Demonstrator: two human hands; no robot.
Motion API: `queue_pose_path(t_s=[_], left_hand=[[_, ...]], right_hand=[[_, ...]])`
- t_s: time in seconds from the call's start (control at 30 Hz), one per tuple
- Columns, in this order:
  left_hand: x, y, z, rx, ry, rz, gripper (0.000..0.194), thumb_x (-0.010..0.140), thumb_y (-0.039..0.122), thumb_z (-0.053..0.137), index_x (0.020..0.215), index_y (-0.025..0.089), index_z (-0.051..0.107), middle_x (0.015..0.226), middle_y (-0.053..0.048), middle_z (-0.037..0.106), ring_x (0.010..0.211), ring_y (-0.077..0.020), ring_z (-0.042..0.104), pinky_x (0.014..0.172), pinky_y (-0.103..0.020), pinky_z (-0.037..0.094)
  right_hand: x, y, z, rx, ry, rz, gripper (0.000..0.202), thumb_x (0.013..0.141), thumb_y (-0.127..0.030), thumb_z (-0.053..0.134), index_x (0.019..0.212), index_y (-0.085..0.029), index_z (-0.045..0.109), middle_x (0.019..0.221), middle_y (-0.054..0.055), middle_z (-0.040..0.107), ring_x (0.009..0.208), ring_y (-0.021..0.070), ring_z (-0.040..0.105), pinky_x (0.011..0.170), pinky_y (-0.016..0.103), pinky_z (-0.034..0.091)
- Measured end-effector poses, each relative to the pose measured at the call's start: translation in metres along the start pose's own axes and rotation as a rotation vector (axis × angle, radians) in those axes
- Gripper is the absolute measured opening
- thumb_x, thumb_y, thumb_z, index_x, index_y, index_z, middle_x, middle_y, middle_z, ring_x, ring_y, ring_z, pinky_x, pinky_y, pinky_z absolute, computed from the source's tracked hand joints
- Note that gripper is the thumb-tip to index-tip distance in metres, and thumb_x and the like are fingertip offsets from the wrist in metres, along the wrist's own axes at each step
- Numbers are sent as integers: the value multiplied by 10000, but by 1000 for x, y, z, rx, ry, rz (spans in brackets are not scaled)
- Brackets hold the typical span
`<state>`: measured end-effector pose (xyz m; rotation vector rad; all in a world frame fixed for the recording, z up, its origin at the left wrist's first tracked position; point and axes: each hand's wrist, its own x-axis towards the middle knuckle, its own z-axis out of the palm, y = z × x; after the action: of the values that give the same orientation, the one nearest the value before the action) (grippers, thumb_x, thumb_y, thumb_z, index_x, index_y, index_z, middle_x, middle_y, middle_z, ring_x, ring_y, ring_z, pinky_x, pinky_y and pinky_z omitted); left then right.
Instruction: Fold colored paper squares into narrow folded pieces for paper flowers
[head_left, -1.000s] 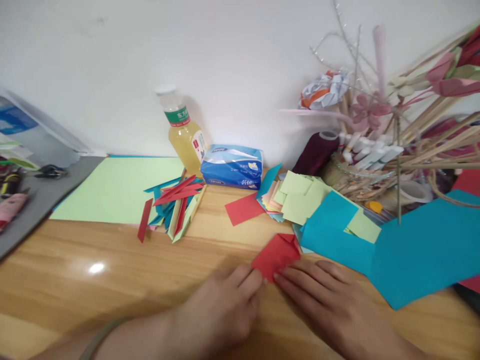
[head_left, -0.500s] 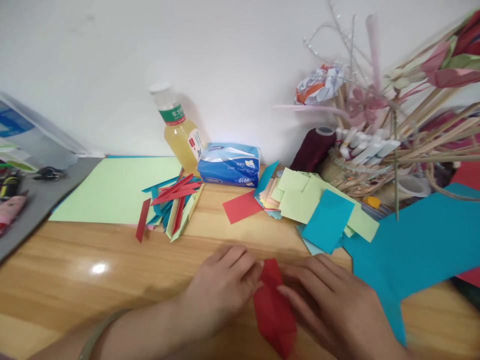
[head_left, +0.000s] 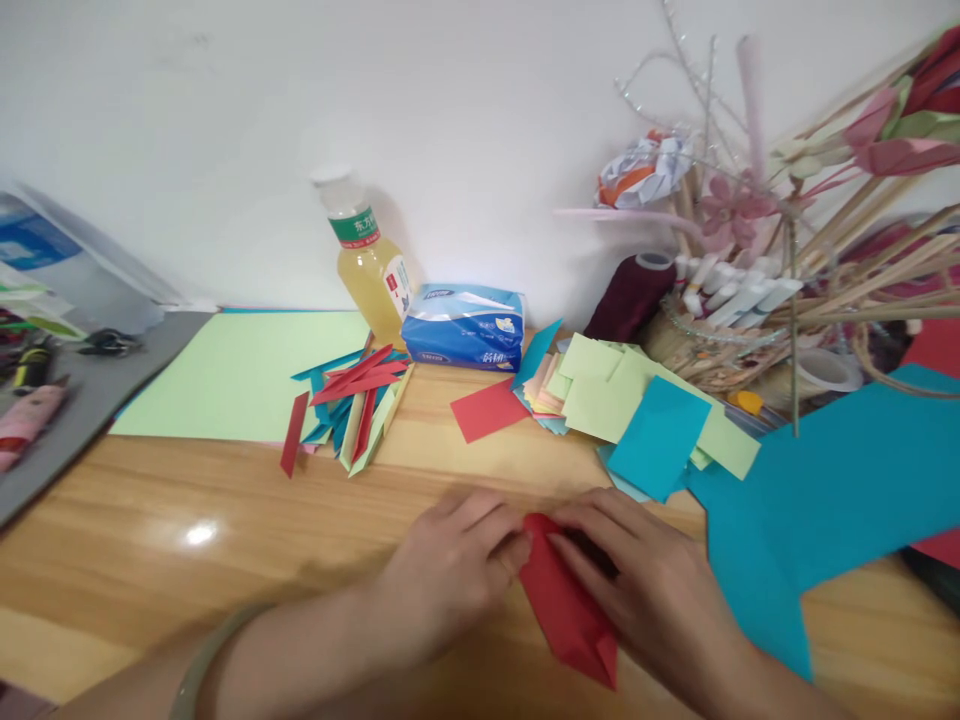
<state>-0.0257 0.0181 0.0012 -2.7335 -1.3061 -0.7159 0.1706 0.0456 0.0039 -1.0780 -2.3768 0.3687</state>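
Observation:
A folded piece of red paper (head_left: 568,607) lies slanted on the wooden table (head_left: 300,530), between my two hands. My left hand (head_left: 461,560) has its fingers curled together and grips the paper's upper left edge. On the other side, my right hand (head_left: 637,570) pinches the paper's upper right edge between thumb and fingers. The paper's lower end is pointed and shows fold lines. The fingertips of my left hand are partly hidden behind its knuckles.
Folded paper strips (head_left: 352,400) lie beside green sheets (head_left: 240,380). Behind are a bottle (head_left: 375,280) and a tissue pack (head_left: 465,328). Small paper pieces (head_left: 611,395), a large blue sheet (head_left: 840,490) and a basket of craft flowers (head_left: 697,345) occupy the right.
The red paper's lower end has swung to the right and up, and the paper looks narrower. My right hand has moved in to its upper edge. The view has shifted slightly.

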Motion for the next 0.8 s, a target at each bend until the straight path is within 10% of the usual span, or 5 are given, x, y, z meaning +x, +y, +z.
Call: queue_pose_path(t_s=[0.8], left_hand=[[0,5,-1,145,42,-48,296,946,269,402,922,99,643,871,-67,666,788,-180,594,608,-267,536]], right_hand=[[-2,6,-2,-140,22,-299,352,961,-153,263,985,-138,614,829,88,653,752,176,617,615,286,526]])
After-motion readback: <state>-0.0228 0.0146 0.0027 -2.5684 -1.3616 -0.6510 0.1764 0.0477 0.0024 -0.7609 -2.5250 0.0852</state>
